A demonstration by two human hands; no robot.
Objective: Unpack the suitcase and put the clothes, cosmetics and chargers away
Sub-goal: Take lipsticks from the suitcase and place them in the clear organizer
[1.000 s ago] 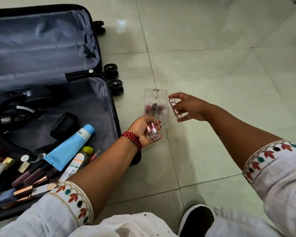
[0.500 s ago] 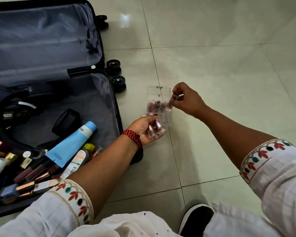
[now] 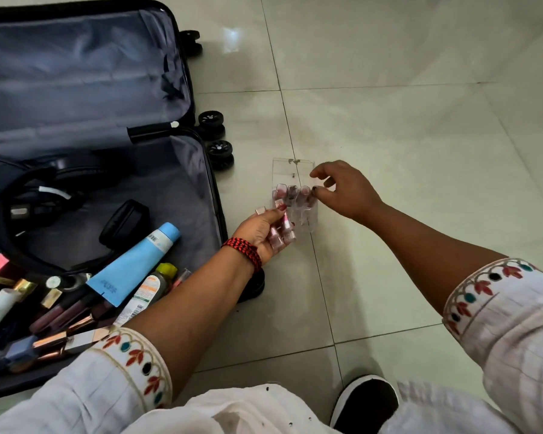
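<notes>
A clear acrylic organizer [image 3: 295,170] stands on the tiled floor just right of the open suitcase [image 3: 216,198]. Several pink lipsticks [image 3: 290,195] stand in its slots. My left hand [image 3: 257,231] is below the organizer, shut on a bunch of pink lipsticks [image 3: 282,235]. My right hand [image 3: 347,192] hovers at the organizer's right side, fingers loosely apart, thumb tip at the top of the rightmost lipstick and nothing in its grip.
The suitcase's near half holds a blue tube [image 3: 138,264], a yellow-capped bottle [image 3: 152,285], black headphones with cable [image 3: 13,220] and several lipsticks and tubes at the lower left. A black shoe [image 3: 364,402] sits at the bottom. Pale floor tiles stretch to the right.
My right hand carried one lipstick from the right to the organizer, set it in the rightmost slot and let go. My left hand kept its bunch and stayed put.
</notes>
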